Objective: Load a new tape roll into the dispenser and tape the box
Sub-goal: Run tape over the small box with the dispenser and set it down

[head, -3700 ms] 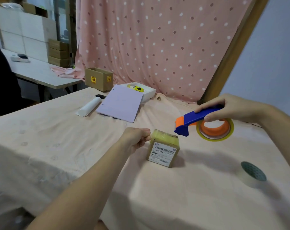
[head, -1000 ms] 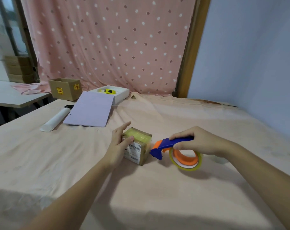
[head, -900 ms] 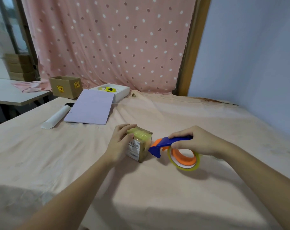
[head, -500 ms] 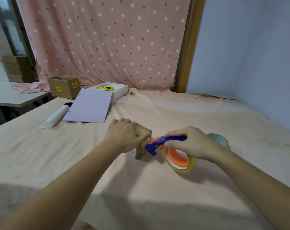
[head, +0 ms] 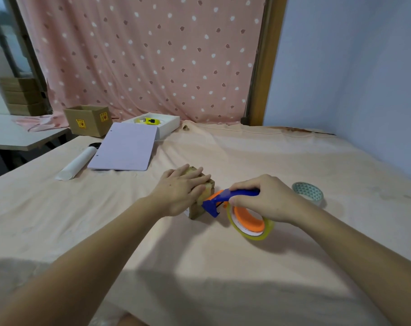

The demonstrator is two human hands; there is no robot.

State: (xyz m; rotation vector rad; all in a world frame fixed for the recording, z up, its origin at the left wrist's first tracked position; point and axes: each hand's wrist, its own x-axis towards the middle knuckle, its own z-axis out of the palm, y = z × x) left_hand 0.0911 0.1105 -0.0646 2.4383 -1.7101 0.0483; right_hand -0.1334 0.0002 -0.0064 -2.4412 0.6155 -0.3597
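A makeshift home packing corner is showing here. A pink dotted fabric curtain [head: 152,55] is hanging behind the peach cloth-covered table [head: 258,156], with brown cardboard boxes [head: 23,96] stacking beside it.

Soft, even light; a broad shadow darkens the near tablecloth [head: 199,290]; wide-angle edges bend.

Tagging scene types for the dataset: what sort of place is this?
Probably a small home or back-room packing station, not a warehouse. Cues: a cloth-covered table, stacked cardboard boxes at the far left, and a polka-dot curtain hung as a backdrop.
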